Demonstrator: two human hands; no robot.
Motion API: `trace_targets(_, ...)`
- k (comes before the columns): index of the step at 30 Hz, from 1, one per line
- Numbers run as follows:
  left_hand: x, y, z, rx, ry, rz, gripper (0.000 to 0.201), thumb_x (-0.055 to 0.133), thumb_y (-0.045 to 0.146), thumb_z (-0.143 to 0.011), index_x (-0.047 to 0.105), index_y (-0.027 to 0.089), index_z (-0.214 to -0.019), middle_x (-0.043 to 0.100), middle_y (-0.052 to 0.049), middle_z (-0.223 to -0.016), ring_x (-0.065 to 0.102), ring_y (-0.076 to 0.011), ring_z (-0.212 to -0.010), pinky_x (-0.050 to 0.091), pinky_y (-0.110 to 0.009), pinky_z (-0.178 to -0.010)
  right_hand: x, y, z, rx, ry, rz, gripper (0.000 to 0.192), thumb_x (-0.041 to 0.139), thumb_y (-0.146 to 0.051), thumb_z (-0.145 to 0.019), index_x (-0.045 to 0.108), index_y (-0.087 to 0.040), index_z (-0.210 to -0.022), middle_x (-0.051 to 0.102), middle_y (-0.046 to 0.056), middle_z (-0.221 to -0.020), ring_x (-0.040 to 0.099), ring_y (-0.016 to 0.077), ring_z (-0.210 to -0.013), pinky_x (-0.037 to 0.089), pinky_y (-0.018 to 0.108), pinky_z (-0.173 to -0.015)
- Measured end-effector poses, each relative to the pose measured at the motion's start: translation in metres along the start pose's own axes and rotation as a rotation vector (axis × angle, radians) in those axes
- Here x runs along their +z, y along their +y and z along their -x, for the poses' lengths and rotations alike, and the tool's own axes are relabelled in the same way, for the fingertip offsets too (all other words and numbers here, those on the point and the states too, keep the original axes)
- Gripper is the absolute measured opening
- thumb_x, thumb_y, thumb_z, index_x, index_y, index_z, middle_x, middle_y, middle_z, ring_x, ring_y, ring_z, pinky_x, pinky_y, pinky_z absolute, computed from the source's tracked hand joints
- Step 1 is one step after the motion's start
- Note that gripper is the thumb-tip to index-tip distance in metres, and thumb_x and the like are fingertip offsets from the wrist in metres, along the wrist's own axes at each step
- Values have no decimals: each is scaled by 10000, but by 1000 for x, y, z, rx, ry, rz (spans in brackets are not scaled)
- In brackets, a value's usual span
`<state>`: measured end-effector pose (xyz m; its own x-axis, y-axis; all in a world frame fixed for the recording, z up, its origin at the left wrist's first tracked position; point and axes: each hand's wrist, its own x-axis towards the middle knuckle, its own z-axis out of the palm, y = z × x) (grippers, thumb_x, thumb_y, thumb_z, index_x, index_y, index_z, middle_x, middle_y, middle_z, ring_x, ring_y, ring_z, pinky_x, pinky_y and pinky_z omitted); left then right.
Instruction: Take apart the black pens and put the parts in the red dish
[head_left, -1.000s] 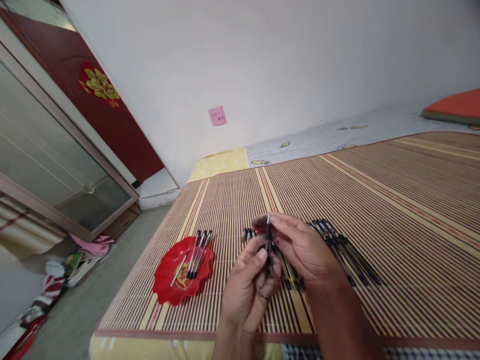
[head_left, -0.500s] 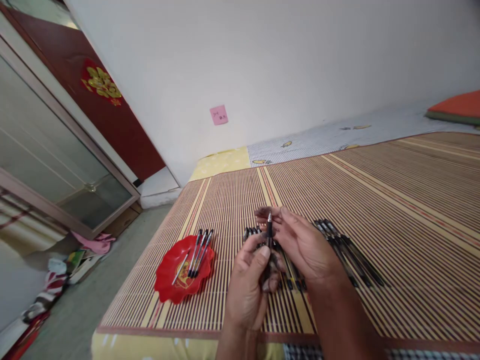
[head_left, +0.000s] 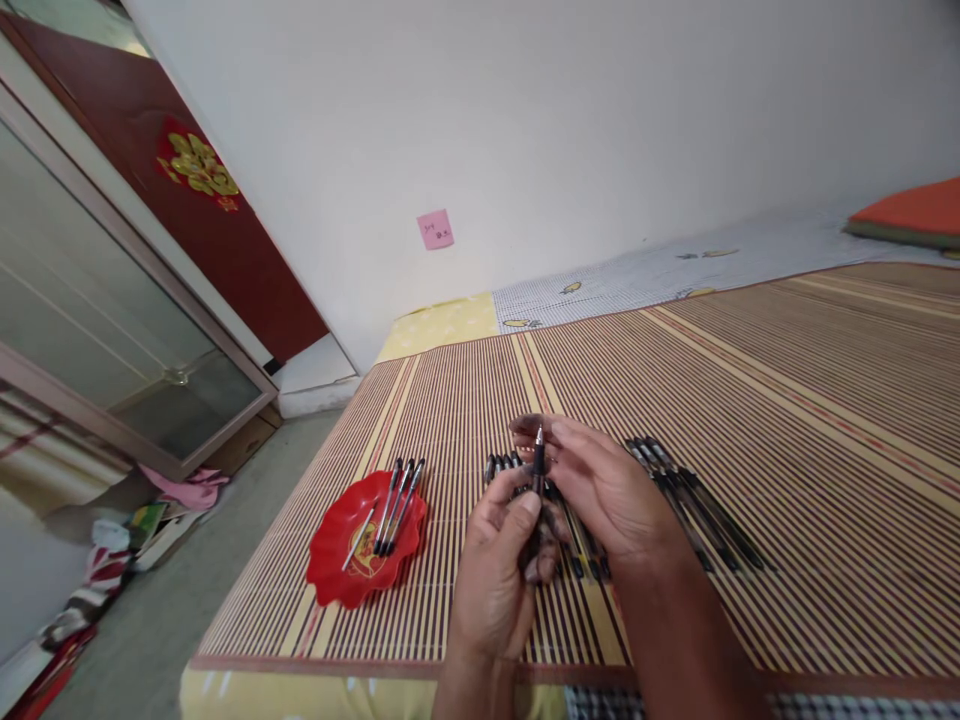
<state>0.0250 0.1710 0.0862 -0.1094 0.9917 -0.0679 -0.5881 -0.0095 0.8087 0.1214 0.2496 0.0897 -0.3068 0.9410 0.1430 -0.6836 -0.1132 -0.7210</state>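
Observation:
My left hand (head_left: 499,575) grips a black pen (head_left: 537,465) upright by its lower barrel, tip pointing up. The fingers of my right hand (head_left: 600,490) pinch the same pen near its silver tip. Both hands hover just above a row of black pens (head_left: 577,530) on the striped bamboo mat (head_left: 787,400). A second group of black pens (head_left: 697,500) lies to the right of my hands. Left of them sits a red scalloped dish (head_left: 341,555) holding three black pens (head_left: 397,505) and a thin refill.
The mat covers a bed against a white wall carrying a pink sticky note (head_left: 435,229). An orange cushion (head_left: 907,215) lies far right. To the left are a glass door (head_left: 97,330), a dark red door and clothes (head_left: 127,540) on the floor.
My hands have barely shifted; the right fingers moved slightly up along the pen's tip. The view wobbled a little. Pens and dish lie as before.

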Motion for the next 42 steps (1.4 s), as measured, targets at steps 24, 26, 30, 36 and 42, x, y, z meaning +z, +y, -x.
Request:
trace_targets(24, -1, -6, -2, 41, 27, -79, 397, 786, 321, -807, 608, 152, -1119, 625, 7, -668, 451, -41, -482, 346, -113, -434, 2, 0, -1, 6, 55, 28, 181, 833, -321, -711, 724, -215, -808, 695, 9, -822, 606, 156, -779, 489, 279, -762)
trace_targets(26, -1, -6, -1, 39, 28, -74, 402, 789, 318, -803, 609, 153, -1123, 632, 3, -673, 454, -42, -483, 348, -113, -436, 1, 1, -1, -12, 44, -9, 161, 788, -356, -776, 742, -228, -864, 720, 23, -893, 629, 174, -848, 493, 301, -816)
trace_targets(30, -2, -4, -1, 48, 18, -63, 397, 779, 311, -811, 608, 152, -1133, 644, -5, -676, 445, -42, -476, 342, -114, -432, 0, 3, 0, 1, 23, -7, 144, 756, -332, -805, 771, -227, -903, 747, 43, -963, 651, 195, -916, 483, 322, -868)
trace_targets(36, -2, -6, -2, 62, 14, -89, 392, 765, 316, -824, 604, 153, -1142, 648, -2, -677, 436, -39, -463, 336, -119, -431, -2, 2, -1, 35, 8, 46, 156, 814, -308, -723, 766, -211, -835, 721, 14, -811, 616, 148, -768, 470, 265, -738)
trace_targets(42, -5, -6, -3, 82, 20, -172, 384, 751, 352, -827, 633, 166, -1142, 621, 14, -659, 425, -49, -465, 335, -138, -438, -1, 1, -1, 33, 33, 34, 175, 837, -321, -692, 730, -206, -769, 680, 2, -769, 588, 143, -725, 484, 266, -694)
